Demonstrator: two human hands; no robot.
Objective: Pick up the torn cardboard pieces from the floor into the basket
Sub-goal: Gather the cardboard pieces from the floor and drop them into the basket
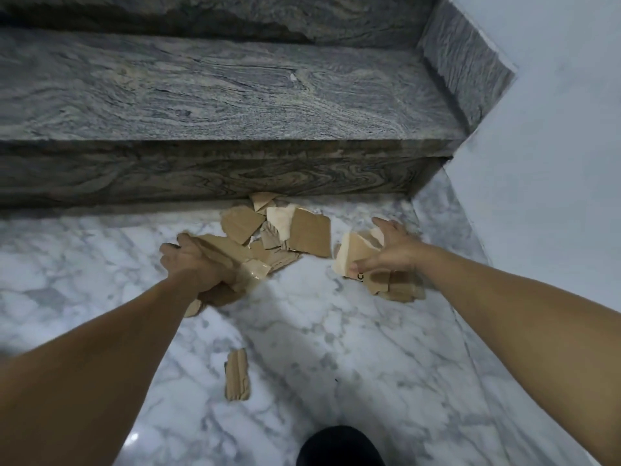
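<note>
- Torn cardboard pieces [295, 230] are seen from the head view, heaped on the white marble floor [336, 348] right against the foot of a grey granite step [218, 95].
- The heap is made up of brown and pale fragments that overlap one another; the largest brown piece [311, 235] lies at its right side.
- The left hand [191, 264] is closed round a bundle of brown pieces [235, 260], with glossy tape visible on one of them; the fingers are curled over the bundle's far edge.
- The right hand [391, 250] is held over a second cluster [363, 260] to the right of the heap; a pale piece is pinched between thumb and fingers, and a piece with dark print lies just beneath.
- A single corrugated strip [238, 375] lies alone on the floor, well apart from the heap and nearer the camera.
- A dark rounded shape [339, 447] is seen at the bottom edge; what it is cannot be told.
- A pale wall [554, 129] rises at the right.
</note>
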